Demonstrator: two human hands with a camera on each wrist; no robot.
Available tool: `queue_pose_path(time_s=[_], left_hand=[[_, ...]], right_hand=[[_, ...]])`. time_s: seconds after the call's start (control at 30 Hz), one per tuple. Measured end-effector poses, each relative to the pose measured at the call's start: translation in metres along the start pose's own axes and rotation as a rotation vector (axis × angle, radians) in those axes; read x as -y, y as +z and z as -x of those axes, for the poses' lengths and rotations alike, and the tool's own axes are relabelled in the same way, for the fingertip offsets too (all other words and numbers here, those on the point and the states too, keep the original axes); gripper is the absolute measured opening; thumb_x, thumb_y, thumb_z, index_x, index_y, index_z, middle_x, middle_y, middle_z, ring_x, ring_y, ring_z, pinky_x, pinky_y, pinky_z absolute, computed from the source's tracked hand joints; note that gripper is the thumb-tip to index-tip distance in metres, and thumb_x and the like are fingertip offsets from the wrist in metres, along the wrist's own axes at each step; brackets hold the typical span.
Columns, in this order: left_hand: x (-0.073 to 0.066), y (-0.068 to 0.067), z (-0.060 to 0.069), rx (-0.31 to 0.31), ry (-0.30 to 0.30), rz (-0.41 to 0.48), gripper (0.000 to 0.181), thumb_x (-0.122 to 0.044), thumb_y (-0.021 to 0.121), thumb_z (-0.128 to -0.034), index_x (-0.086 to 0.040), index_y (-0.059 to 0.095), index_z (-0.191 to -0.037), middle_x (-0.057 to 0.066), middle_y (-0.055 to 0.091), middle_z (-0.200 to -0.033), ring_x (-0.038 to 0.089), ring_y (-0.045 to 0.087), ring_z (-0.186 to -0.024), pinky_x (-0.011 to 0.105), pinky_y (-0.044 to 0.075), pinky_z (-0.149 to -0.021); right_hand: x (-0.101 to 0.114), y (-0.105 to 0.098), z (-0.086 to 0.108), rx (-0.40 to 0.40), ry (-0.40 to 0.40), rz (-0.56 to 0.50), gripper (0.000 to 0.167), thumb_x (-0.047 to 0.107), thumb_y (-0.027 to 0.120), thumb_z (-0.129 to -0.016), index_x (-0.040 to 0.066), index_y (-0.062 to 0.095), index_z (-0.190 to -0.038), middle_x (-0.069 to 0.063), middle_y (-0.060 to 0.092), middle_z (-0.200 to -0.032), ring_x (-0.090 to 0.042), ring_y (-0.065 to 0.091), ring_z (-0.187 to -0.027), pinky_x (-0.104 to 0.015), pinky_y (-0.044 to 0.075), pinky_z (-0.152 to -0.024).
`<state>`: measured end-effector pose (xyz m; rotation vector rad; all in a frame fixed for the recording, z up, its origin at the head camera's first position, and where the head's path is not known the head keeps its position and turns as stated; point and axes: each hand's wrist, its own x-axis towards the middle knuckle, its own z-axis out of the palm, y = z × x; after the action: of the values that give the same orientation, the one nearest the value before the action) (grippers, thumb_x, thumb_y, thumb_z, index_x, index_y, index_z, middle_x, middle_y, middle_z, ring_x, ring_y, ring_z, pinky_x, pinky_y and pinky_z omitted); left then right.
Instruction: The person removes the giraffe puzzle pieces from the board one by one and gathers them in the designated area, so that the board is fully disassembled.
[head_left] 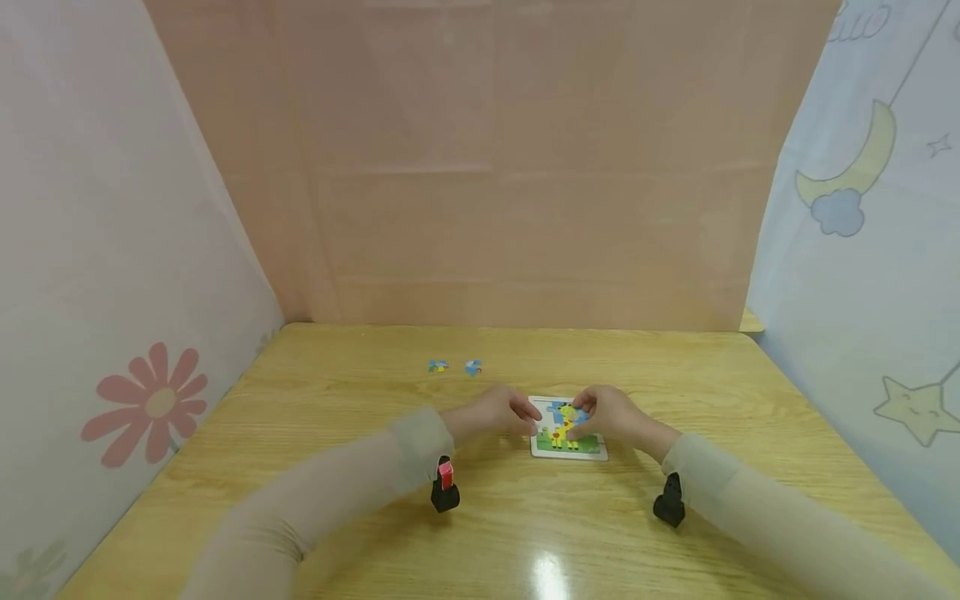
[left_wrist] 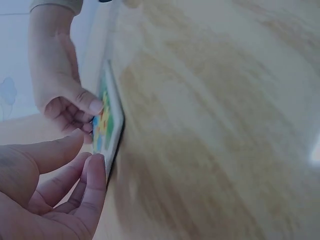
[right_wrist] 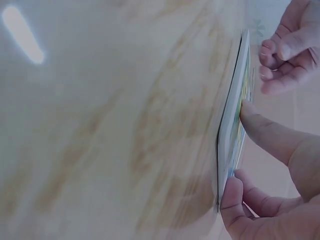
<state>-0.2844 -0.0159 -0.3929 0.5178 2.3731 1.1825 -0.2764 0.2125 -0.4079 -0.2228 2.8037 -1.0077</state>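
A jigsaw puzzle board (head_left: 542, 451) with a white border lies flat on the table, showing a yellow giraffe on green and blue. A white area without pieces shows at its upper left. My left hand (head_left: 504, 410) is at the board's left side, its fingers (left_wrist: 94, 187) loosely bent with nothing between them. From the right, my right hand (head_left: 611, 414) reaches over the board. Its thumb (right_wrist: 267, 131) touches the giraffe picture, and its other fingers (right_wrist: 233, 197) rest at the upper right of the board.
Two loose puzzle pieces, one blue and yellow (head_left: 438, 366) and one mostly blue (head_left: 473, 367), lie on the wooden table (head_left: 360, 367) beyond my left hand. A tan backdrop (head_left: 487, 167) stands behind the table, with printed pale panels at both sides.
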Motion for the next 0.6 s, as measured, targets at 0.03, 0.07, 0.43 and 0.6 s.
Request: queue_pose_path(time_s=[0.03, 0.07, 0.43, 0.6], left_hand=[[-0.001, 0.003, 0.000, -0.002, -0.003, -0.011, 0.018, -0.011, 0.074, -0.0847, -0.007, 0.074, -0.102, -0.001, 0.068, -0.087, 0.010, 0.057, -0.079, 0.023, 0.049, -0.071], [-0.001, 0.005, 0.000, -0.002, -0.011, -0.011, 0.017, -0.010, 0.075, -0.0843, -0.007, 0.075, -0.101, -0.002, 0.068, -0.085, 0.010, 0.056, -0.078, 0.022, 0.048, -0.068], [-0.008, 0.018, 0.002, -0.044, -0.058, 0.014, 0.012, -0.005, 0.076, -0.0819, -0.003, 0.073, -0.094, -0.003, 0.059, -0.072, 0.008, 0.052, -0.065, 0.017, 0.043, -0.059], [-0.010, 0.018, 0.004, -0.059, -0.039, 0.029, 0.011, -0.004, 0.075, -0.0823, -0.003, 0.071, -0.092, -0.002, 0.059, -0.073, 0.011, 0.055, -0.066, 0.021, 0.046, -0.060]], right_hand=[[0.000, 0.000, 0.000, -0.001, 0.002, -0.005, 0.050, 0.022, 0.090, -0.067, 0.001, 0.063, -0.104, -0.008, 0.059, -0.094, -0.019, 0.050, -0.083, -0.029, 0.044, -0.071], [-0.001, 0.000, 0.000, -0.001, 0.005, -0.012, 0.050, 0.022, 0.090, -0.067, 0.001, 0.064, -0.104, -0.008, 0.059, -0.094, -0.020, 0.050, -0.083, -0.029, 0.044, -0.071], [-0.001, 0.001, -0.001, -0.034, 0.030, -0.019, 0.044, 0.022, 0.088, -0.069, 0.001, 0.064, -0.100, -0.007, 0.059, -0.093, -0.020, 0.051, -0.084, -0.030, 0.046, -0.074], [0.001, 0.000, 0.000, -0.033, 0.035, -0.032, 0.045, 0.020, 0.088, -0.069, -0.001, 0.063, -0.100, -0.009, 0.059, -0.095, -0.020, 0.052, -0.086, -0.031, 0.047, -0.074]])
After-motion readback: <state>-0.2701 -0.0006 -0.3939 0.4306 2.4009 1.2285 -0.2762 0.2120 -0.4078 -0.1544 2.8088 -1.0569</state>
